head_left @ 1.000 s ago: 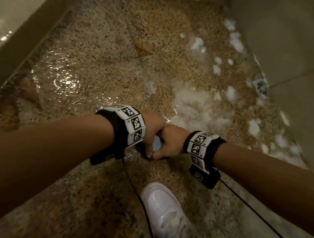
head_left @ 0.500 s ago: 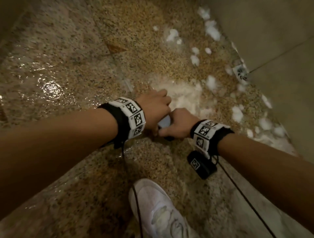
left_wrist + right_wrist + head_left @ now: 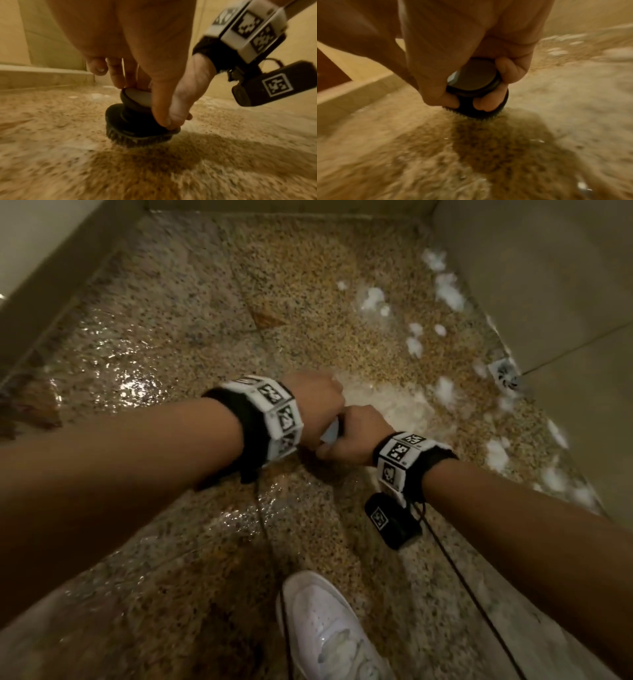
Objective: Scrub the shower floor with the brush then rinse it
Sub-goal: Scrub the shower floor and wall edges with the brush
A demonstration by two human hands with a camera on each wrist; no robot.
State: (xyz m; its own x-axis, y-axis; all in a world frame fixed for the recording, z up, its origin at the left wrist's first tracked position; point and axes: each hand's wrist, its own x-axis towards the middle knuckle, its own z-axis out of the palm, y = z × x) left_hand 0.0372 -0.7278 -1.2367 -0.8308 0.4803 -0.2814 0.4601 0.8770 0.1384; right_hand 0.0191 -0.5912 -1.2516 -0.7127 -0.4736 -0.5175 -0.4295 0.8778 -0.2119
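Here, a small round black scrub brush [image 3: 137,128] is held bristles-down on the wet, speckled stone shower floor [image 3: 308,285], near the middle of the stall. The brush's knob, topped by a pale grey disc, is gripped from both sides. The left hand [image 3: 317,409] is curled over the knob from the left, its thumb reaching down to the brush base in the left wrist view. The right hand [image 3: 359,436] is closed around the knob from the right; in the right wrist view its fingertips [image 3: 484,105] are seen pressed on the black base beneath the disc. The two hands are touching each other above the brush. Both wrists are wrapped in black bands carrying white blocks with black square markers, and a small black camera unit [image 3: 392,520] hangs under the right wrist.

White soap foam [image 3: 394,405] is spread on the floor just beyond the hands, with more clumps scattered toward the right wall. A square drain [image 3: 506,372] sits against that wall. A white sneaker [image 3: 329,631] is planted on the floor at the bottom edge of the head view.
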